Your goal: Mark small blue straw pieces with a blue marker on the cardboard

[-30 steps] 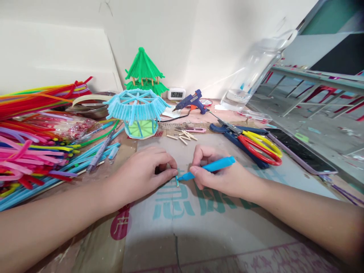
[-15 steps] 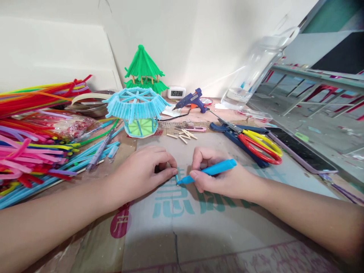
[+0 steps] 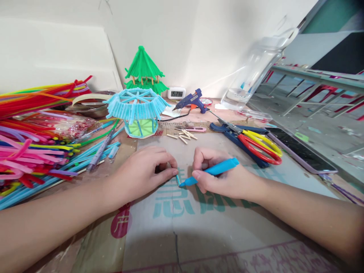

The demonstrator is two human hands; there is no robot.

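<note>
My left hand (image 3: 153,168) rests on the board and pinches one end of a short wooden stick (image 3: 178,180), partly coloured blue. In my right hand (image 3: 217,172) is a blue marker (image 3: 222,167), its tip at the stick's near end. Beyond my hands lie several short bare sticks (image 3: 187,134) in a loose pile. Behind my left hand stands a small pavilion model (image 3: 139,110) with a light blue pipe-cleaner roof, and past it a green-roofed model (image 3: 143,68).
Bundles of pipe cleaners (image 3: 25,151) crowd the left side. A blue glue gun (image 3: 192,100) and a small digital clock (image 3: 176,92) are at the back. Scissors (image 3: 261,148), a phone (image 3: 301,148) and a clear plastic jug (image 3: 250,76) occupy the right.
The marker and my right hand have shifted slightly right, with the tip at the stick's near end. My left hand keeps its pinch; the stick's near end has swung slightly right.
</note>
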